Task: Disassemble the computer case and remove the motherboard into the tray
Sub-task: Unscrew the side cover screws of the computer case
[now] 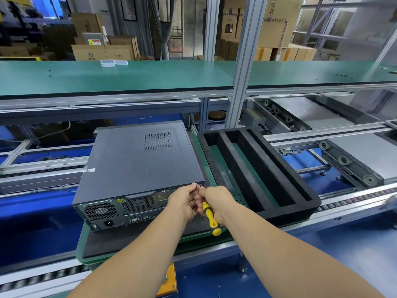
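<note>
- Gripping a yellow-and-black screwdriver (211,218), the right hand (217,202) aimed its tip at the upper right corner of the computer case's (137,162) rear panel; the left hand (184,201) pinched the shaft near the tip, steadying it.
- Case lay flat on the green pallet (86,239), lid on, beside the black foam tray (257,168) at the pallet's right edge.
- First step, I judged: loosening the cover screw. Next, the lid would need sliding off.
</note>
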